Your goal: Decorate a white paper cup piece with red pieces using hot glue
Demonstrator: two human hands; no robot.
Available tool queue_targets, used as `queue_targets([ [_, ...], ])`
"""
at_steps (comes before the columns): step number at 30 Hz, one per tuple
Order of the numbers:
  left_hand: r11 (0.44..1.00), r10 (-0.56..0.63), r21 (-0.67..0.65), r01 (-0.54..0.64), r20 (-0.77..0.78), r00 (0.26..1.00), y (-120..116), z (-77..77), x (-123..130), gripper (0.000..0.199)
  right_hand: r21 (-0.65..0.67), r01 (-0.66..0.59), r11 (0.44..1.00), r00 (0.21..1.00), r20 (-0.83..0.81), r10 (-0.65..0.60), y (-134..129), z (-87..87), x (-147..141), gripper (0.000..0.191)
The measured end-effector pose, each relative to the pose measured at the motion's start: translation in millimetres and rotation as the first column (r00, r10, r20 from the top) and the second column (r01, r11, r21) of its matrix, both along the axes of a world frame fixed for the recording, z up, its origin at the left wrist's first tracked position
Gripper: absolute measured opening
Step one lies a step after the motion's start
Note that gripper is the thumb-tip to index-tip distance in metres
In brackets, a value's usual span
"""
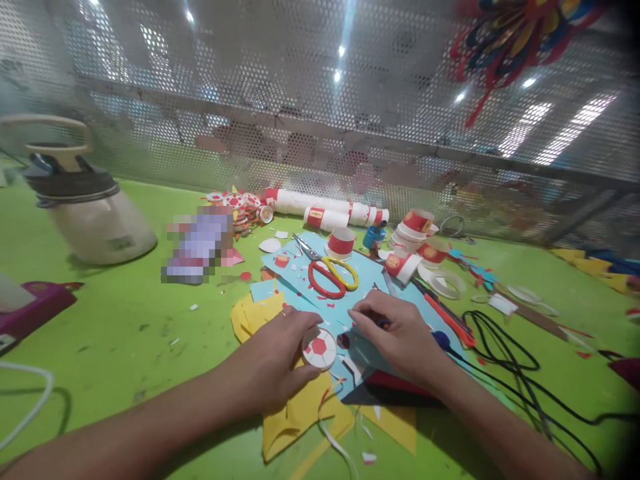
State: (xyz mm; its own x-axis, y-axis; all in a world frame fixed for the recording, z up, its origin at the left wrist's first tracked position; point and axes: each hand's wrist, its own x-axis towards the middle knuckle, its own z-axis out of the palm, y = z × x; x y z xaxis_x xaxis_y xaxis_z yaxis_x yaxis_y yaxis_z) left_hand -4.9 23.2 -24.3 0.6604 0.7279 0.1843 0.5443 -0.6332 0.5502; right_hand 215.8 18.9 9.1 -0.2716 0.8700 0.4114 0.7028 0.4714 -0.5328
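My left hand (280,357) holds a round white disc (320,349) with a red hexagon pattern, gripped at its edge between thumb and fingers. To the right of the disc, my right hand (395,330) hovers over light blue paper, its thumb and index finger nearly pinched together; whatever lies between them is too small to make out. Scissors (326,277) with red and yellow handles lie open on the blue paper (370,267) beyond both hands. Yellow paper (290,420) is spread beneath and in front of my left hand.
A large kettle (105,220) stands at the left, near a blurred-out phone-like object (197,247). White and red paper cups (341,243) and a long cup tube (320,203) sit at the back. Black cables (515,360) and a red-handled cutter (445,317) lie at the right.
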Motion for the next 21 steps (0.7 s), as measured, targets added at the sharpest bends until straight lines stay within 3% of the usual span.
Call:
queue_targets([
  [4, 0.994, -0.065, 0.081, 0.070, -0.062, 0.996, -1.8, 1.9, 1.8, 0.015, 0.029, 0.027, 0.999, 0.999, -0.028, -0.026, 1.2, 2.4, 2.9, 0.020],
  [8, 0.984, -0.090, 0.155, 0.093, -0.026, 0.996, -3.9, -0.5, 2.9, 0.014, 0.042, 0.039, 0.998, 0.999, -0.035, -0.037, 3.7, 0.8, 5.9, 0.020],
  [14, 0.984, -0.065, 0.168, 0.065, -0.006, 0.998, -4.8, -2.2, 1.9, 0.015, 0.063, -0.001, 0.998, 1.000, -0.022, 0.002, 2.1, -1.1, 9.3, 0.013],
  [21, 0.994, -0.022, 0.108, 0.019, 0.031, 0.999, -9.0, 12.3, -0.4, 0.021, 0.109, -0.039, 0.993, 0.999, 0.002, 0.039, -2.1, 0.8, 6.3, 0.014],
])
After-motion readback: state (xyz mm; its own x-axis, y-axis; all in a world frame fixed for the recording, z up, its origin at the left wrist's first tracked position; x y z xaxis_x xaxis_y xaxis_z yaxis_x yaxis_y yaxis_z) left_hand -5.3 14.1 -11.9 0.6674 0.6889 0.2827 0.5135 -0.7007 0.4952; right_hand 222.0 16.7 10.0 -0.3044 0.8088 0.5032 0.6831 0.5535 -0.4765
